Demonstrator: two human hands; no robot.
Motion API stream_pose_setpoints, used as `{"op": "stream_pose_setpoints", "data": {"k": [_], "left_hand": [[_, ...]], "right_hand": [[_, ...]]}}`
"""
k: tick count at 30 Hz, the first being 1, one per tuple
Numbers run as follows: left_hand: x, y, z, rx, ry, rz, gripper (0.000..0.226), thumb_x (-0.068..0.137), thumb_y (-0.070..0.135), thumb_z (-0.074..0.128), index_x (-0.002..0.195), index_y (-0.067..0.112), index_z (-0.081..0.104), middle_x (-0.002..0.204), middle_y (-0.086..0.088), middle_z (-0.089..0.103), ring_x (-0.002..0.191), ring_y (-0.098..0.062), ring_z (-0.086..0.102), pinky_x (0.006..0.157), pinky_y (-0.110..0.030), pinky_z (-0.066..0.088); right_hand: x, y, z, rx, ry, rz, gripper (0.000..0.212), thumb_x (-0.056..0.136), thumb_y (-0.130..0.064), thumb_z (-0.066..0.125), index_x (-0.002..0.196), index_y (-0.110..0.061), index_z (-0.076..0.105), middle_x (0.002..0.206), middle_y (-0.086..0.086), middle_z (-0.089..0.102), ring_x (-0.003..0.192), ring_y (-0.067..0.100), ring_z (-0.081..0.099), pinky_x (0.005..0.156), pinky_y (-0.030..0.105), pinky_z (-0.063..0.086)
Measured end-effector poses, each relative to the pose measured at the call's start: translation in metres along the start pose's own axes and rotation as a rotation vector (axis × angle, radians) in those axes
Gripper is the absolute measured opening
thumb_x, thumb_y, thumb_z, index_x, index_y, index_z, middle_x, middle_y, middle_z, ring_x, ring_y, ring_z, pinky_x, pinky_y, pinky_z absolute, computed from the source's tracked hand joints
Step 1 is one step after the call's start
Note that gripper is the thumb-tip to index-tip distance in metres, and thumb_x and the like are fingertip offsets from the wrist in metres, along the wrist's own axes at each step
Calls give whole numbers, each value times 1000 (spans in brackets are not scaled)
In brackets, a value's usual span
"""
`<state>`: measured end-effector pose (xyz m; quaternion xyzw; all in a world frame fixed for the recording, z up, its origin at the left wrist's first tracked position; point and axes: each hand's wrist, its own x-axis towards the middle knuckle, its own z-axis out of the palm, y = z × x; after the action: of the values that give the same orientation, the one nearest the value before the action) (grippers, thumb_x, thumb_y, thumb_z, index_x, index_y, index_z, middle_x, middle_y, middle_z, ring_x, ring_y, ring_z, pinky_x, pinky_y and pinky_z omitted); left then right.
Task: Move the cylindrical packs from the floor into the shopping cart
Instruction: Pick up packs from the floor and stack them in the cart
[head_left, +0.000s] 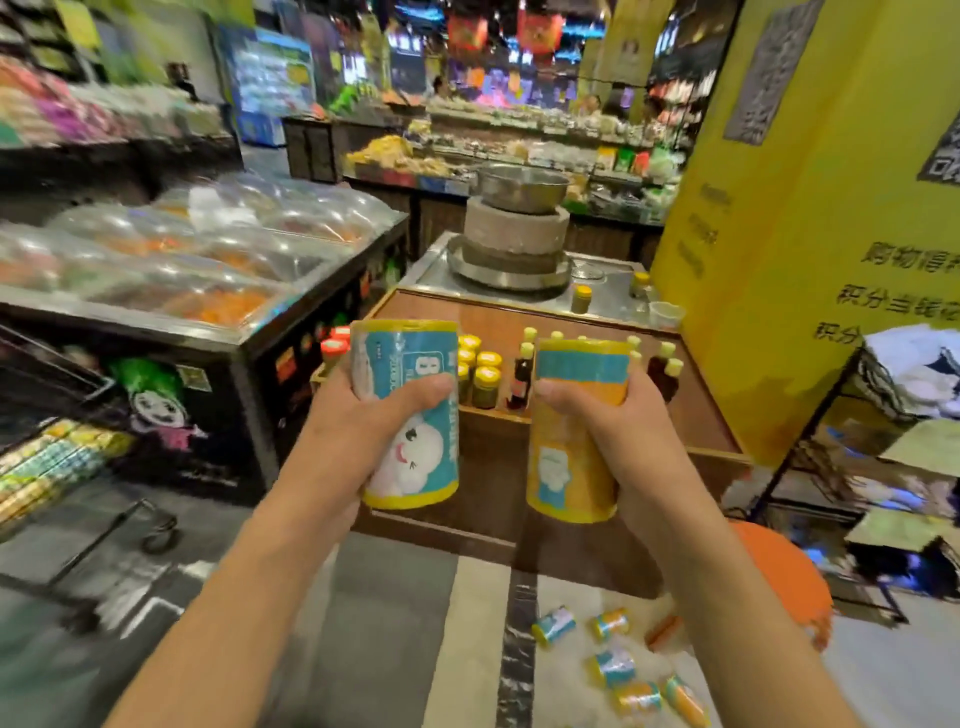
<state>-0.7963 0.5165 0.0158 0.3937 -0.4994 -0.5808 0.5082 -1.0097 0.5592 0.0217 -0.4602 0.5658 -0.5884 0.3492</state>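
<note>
My left hand grips a blue and yellow cylindrical pack upright at chest height. A second pack, mostly yellow with a blue band, stands upright in my right hand. The two packs are side by side, a little apart. Several more cylindrical packs lie scattered on the floor at the lower right. The shopping cart shows at the left edge, its wire basket holding packaged goods and one wheel on the floor.
A wooden display stand with small bottles and jars stands straight ahead, a stone mill behind it. A dark counter with covered food trays is to the left. A yellow pillar and wire rack are right. An orange object lies near my right arm.
</note>
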Motion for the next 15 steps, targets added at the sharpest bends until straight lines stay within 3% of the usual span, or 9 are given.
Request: {"op": "stream_pose_setpoints", "data": {"k": [4, 11, 15], "left_hand": [[11, 17, -88, -16, 118, 18, 86, 50, 39, 95, 127, 19, 62, 107, -4, 77, 95, -25, 76, 83, -46, 61], [17, 37, -208, -52, 320, 68, 82, 53, 40, 90, 127, 17, 61, 110, -7, 76, 97, -28, 75, 89, -53, 59], [25, 44, -247, -75, 427, 72, 81, 55, 35, 93, 127, 16, 60, 110, -7, 76, 97, -28, 75, 86, -49, 60]], "right_hand": [[16, -14, 93, -32, -111, -22, 59, 63, -41, 86, 114, -27, 61, 98, -4, 75, 87, 15, 75, 74, 36, 61], [40, -24, 224, 11, -317, -3, 50, 76, -29, 86, 120, -21, 63, 99, 1, 76, 87, 18, 76, 68, 31, 62], [57, -21, 278, 9, -417, 4, 72, 56, -50, 88, 119, -25, 65, 103, 2, 76, 94, 26, 75, 82, 51, 62]]}}
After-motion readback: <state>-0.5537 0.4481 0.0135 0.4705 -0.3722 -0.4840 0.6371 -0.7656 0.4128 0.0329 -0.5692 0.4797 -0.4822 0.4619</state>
